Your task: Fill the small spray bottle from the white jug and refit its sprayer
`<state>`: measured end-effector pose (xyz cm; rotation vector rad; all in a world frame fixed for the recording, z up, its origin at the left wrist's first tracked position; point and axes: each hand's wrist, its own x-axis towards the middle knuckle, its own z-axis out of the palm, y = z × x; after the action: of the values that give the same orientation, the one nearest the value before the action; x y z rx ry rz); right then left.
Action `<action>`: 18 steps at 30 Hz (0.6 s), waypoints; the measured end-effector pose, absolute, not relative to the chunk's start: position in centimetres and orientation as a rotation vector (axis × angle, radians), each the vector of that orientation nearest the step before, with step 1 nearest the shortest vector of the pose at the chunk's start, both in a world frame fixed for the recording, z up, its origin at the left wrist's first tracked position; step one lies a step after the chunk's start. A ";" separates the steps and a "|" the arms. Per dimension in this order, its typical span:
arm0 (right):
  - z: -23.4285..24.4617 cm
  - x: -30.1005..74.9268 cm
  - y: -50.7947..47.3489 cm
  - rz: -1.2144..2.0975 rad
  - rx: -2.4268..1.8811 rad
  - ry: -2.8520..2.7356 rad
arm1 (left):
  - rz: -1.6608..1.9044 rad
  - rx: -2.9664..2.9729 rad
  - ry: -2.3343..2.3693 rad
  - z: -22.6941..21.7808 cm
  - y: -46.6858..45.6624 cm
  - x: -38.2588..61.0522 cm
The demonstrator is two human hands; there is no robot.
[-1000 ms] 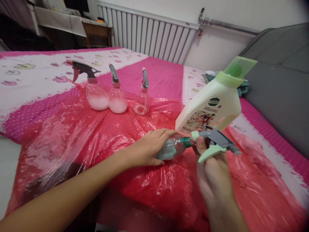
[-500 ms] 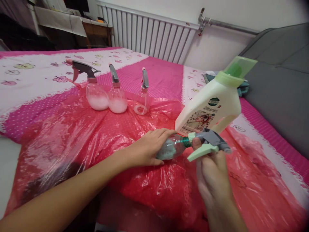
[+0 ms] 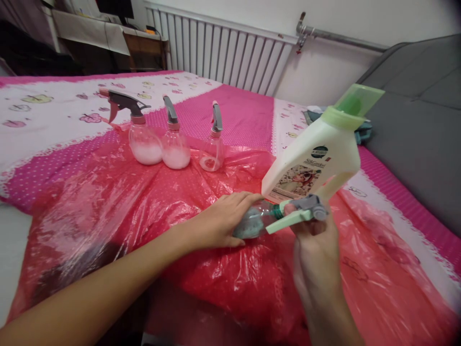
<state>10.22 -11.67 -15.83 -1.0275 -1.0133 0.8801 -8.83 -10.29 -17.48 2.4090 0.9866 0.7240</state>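
Observation:
A clear bottle (image 3: 254, 223) with a green threaded neck lies tilted on its side over the red plastic sheet (image 3: 162, 206). My left hand (image 3: 225, 221) is wrapped round its body. At the neck sits a grey and mint-green spray head (image 3: 298, 210); my right hand (image 3: 317, 240) grips it by the collar, and part of the fingers is hidden behind it. The trigger points down toward the bottle's body. Just behind stands a large white detergent bottle (image 3: 309, 158) with a green cap, leaning to the right.
Three spray bottles with grey and pink heads stand farther back on the sheet: a left one (image 3: 144, 144), a middle one (image 3: 175, 149) and a right one (image 3: 212, 156). A grey headboard (image 3: 421, 110) rises at the right, and a radiator (image 3: 219, 48) lines the wall.
The spray head has turned about the neck in my right hand, its trigger swinging left and its nozzle now facing more toward me. My left hand holds the bottle in place.

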 end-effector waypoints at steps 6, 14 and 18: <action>-15.8 10.6 -11.6 0.787 -1.037 -0.983 | 0.719 2.402 0.980 -17.3 -10.3 -8.8; -15.8 10.5 -11.7 0.777 -1.082 -1.008 | 0.691 2.418 0.994 -17.2 -10.3 -8.8; -15.8 10.4 -11.6 0.714 -1.082 -1.007 | 0.699 2.416 0.986 -17.2 -10.3 -8.8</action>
<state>10.39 -11.60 -15.77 -1.0822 -1.0073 0.7140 -8.78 -10.31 -17.20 2.4164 0.9863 0.6990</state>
